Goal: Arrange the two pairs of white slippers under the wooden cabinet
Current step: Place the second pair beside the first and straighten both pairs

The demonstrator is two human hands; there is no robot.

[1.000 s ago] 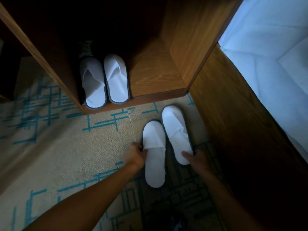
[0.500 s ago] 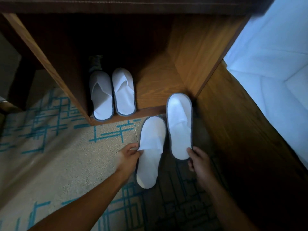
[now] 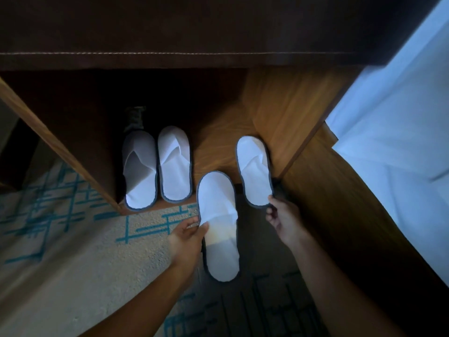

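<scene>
In the middle of the frame, one pair of slippers (image 3: 156,167) sits side by side on the cabinet (image 3: 286,113) floor, left of centre. The right hand (image 3: 283,218) pinches the heel of a third slipper (image 3: 254,170), which lies partly inside the cabinet. The left hand (image 3: 185,237) grips the upper's edge of the fourth slipper (image 3: 220,224), lying mostly on the carpet (image 3: 73,251), toe at the cabinet's edge.
</scene>
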